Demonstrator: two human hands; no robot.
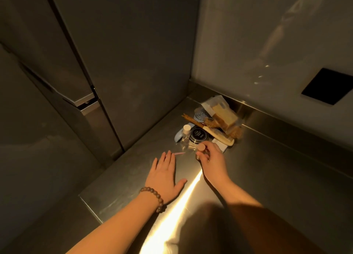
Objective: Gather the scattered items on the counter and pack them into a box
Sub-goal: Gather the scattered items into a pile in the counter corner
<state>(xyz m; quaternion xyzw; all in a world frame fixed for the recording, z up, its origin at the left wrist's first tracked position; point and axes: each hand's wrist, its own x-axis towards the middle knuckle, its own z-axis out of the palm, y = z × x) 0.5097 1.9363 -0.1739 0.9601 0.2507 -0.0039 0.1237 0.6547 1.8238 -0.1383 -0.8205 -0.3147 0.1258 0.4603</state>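
Observation:
A pile of small items lies in the far corner of the steel counter point(267, 177). It holds a black round tin point(197, 135), a clear bottle with a pale cap point(185, 134), a cream comb point(219, 137), a bagged brown block point(225, 116), a blue coiled item point(202, 116) and a wooden stick point(191, 119). My right hand point(212, 160) grips a small bottle with a round tan cap point(201, 146) just in front of the tin. My left hand point(165, 175) lies flat on the counter, fingers straight, its fingertips by a thin pink stick point(179, 153). No box is in view.
Tall grey cabinet panels point(133, 62) rise at the left of the counter. A pale wall point(267, 34) with a dark square plate point(326, 85) stands behind it. A low steel upstand point(286, 120) runs along the wall. A bright strip of light crosses the counter.

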